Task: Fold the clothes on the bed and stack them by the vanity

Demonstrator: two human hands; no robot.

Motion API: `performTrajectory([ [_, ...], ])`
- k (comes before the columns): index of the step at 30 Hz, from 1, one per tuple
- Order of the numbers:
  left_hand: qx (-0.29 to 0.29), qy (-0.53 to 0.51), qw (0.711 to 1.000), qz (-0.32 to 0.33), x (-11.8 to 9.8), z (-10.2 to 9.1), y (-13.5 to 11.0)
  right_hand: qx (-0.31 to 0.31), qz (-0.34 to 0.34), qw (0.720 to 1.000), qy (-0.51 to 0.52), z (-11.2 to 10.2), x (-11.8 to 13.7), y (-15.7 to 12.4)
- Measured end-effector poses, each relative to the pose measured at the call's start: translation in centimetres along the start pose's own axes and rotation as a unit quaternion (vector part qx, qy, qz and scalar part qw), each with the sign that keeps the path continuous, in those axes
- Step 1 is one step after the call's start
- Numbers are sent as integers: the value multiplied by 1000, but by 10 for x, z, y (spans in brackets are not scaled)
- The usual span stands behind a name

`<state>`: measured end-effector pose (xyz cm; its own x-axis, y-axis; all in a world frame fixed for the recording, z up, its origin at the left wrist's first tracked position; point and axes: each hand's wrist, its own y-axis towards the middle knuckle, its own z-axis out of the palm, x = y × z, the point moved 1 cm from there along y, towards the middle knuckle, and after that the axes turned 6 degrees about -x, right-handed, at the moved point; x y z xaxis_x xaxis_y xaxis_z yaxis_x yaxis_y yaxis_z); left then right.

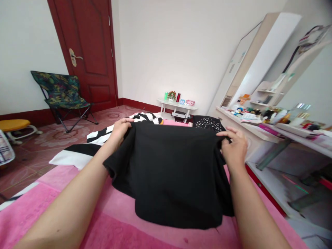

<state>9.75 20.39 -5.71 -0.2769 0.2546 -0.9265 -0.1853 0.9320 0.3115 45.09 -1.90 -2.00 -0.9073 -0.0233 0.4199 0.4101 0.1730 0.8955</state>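
A black short-sleeved shirt is stretched between my two hands above a pink bedspread. My left hand pinches its upper left corner, with one sleeve hanging below the wrist. At the upper right corner, my right hand is closed on the cloth, thumb and fingers pressed together. The lower edge of the shirt hangs close to the bedspread; whether it touches I cannot tell. Behind my left hand lies a black-and-white striped garment. Past the shirt on the right is a black cloth with white specks.
A camouflage folding chair stands by the red door, with a yellow-topped stool at far left. Against the back wall is a low white table bearing small items. On the right, a dressing table holds many bottles.
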Motion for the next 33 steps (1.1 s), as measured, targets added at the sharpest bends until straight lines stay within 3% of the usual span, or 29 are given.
performTrajectory([
  [3,70,188,979,28,21,12,3,107,67,991,-49,16,-27,-7],
  [6,79,301,945,103,14,16,-5,201,93,973,-68,22,-29,-10],
  [10,141,404,895,126,1,25,-27,419,103,893,-127,32,-13,-28],
  [13,171,463,858,142,4,35,-41,477,75,850,-213,44,-4,-51],
  [16,164,476,848,163,12,41,-46,468,65,836,-279,55,-4,-70],
  [19,130,469,856,174,22,42,-44,416,111,861,-269,60,-14,-83],
  [24,75,454,860,219,39,40,-43,292,174,937,-81,63,-40,-98],
  [27,86,450,858,231,42,41,-41,198,201,957,66,63,-45,-95],
  [29,111,448,854,239,33,37,-32,177,251,937,167,58,-39,-81],
  [33,125,371,886,249,-23,3,-8,225,338,842,356,20,-5,-32],
])
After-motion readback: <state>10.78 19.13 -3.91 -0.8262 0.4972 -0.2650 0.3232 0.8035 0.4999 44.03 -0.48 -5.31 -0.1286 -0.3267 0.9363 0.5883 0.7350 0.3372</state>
